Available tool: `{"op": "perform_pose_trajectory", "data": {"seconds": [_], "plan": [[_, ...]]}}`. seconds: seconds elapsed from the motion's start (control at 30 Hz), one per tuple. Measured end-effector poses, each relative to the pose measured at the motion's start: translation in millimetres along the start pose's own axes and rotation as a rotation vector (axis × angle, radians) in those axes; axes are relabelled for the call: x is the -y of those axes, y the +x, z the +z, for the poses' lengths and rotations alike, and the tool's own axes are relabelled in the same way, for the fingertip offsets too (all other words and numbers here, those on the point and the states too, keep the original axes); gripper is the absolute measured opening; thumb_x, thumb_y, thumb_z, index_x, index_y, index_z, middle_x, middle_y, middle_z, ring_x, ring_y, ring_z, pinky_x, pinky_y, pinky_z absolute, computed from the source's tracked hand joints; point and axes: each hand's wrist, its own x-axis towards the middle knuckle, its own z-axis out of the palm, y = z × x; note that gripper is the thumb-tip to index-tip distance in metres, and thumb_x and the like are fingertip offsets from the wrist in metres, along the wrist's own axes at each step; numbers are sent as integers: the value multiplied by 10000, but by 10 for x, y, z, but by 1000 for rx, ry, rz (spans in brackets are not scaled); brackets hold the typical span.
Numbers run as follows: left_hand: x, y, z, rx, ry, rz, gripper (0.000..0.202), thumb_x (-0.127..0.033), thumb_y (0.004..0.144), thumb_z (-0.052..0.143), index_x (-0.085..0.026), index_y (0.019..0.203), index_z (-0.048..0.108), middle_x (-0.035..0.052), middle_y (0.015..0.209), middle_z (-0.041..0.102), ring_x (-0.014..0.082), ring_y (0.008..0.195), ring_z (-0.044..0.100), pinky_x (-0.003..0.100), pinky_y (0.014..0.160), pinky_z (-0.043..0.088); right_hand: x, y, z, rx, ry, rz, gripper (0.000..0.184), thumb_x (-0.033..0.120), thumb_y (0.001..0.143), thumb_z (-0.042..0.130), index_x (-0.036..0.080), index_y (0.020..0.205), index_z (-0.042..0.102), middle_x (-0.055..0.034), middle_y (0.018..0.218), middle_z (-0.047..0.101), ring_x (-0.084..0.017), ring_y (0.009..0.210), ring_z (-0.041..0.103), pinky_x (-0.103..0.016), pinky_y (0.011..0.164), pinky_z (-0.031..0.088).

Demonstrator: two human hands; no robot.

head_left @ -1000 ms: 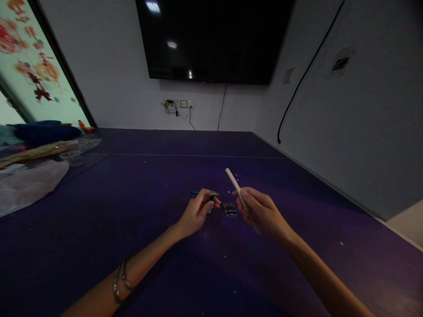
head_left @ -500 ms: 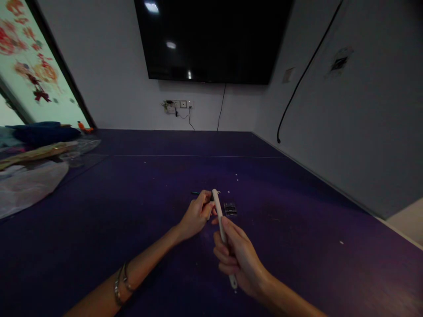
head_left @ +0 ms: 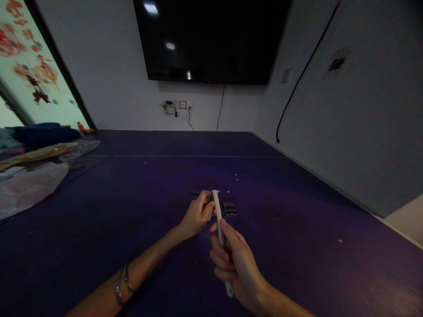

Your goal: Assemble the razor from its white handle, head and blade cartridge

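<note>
My right hand (head_left: 231, 259) is closed around a long white handle (head_left: 217, 211) with a hole at its lower end. The handle slants upward and away, and its top has a short crosswise edge. My left hand (head_left: 196, 215) pinches a small dark-and-pale piece (head_left: 210, 211) close beside that upper end. Fingers cover most of the piece, so its kind is unclear. Whether it touches the white handle I cannot tell. Just right of the hands, a small clear pack with dark items (head_left: 230, 208) lies on the purple surface. A thin green-tipped stick (head_left: 194, 193) lies beyond my left hand.
Small white bits (head_left: 236, 179) are scattered on the purple tabletop (head_left: 132, 189). Plastic bags (head_left: 33, 185) and dark blue cloth (head_left: 42, 132) are piled at the left. A large television (head_left: 211, 39) hangs on the back wall above sockets (head_left: 180, 105). A black cable (head_left: 307, 66) hangs at the right.
The lower end of the white handle has swung slightly left and down with my right hand. My left hand has stayed nearly in place.
</note>
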Motion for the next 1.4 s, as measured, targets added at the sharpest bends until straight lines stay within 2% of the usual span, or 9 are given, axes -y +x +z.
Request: {"op": "perform_pose_trajectory", "data": {"seconds": [0.1,0.3,0.5,0.67,0.87,1.03,1.13,1.27,1.4], "plan": [[-23,-10,12,-12,24,-35,120,-234,839,438,-163,918,493,20,712,602,129,636,569,266,607,446,20,6,14,-7,10,-43,350,528,748,595,211,764,449,119,408,313,-13,335,119,-142,315,59],[-7,-4,-12,-7,-41,9,142,-251,873,395,-175,979,451,39,821,617,120,643,578,254,592,452,-41,-7,-8,-8,-7,6,353,544,768,560,200,795,487,113,423,315,-12,342,130,-142,323,58],[-79,-12,-8,-9,-16,-36,95,-259,861,427,-175,900,445,12,740,603,122,632,574,249,592,444,-7,33,-29,7,34,-73,334,516,767,580,194,786,495,116,423,291,-11,347,116,-140,323,54],[-72,-10,-4,-20,-83,-40,104,-258,866,422,-178,929,445,14,755,595,121,635,575,249,585,445,-60,17,-37,3,48,-7,358,535,744,590,192,788,500,114,427,300,-12,349,126,-144,328,56],[-69,-18,5,-5,-54,-27,96,-262,866,429,-178,901,460,-3,731,586,110,629,560,242,604,438,1,64,-25,7,72,-88,344,511,737,608,187,744,494,117,416,288,-11,346,107,-149,328,54],[-38,-8,-3,-11,-78,-30,113,-271,872,430,-178,936,444,-4,692,572,128,648,579,244,595,449,-88,43,-53,18,56,-41,366,540,737,596,185,781,517,114,425,301,-13,349,132,-149,333,63],[-44,1,-9,-32,-73,-33,96,-257,865,432,-180,923,437,-1,721,583,116,622,571,236,574,448,-56,41,-50,26,70,-52,351,524,744,597,183,774,519,115,420,295,-11,345,119,-149,330,59],[-72,-16,3,0,-48,-34,68,-247,859,435,-180,867,448,3,741,592,107,629,566,233,589,451,-15,64,-43,26,110,-58,337,504,751,600,179,749,512,116,412,286,-10,347,105,-145,328,59],[-50,-5,8,-11,-167,-73,134,-279,849,454,-177,934,442,12,759,593,120,627,589,243,576,467,-140,47,-85,5,96,22,343,520,740,600,196,812,512,120,406,305,-17,342,121,-139,324,71]]}}
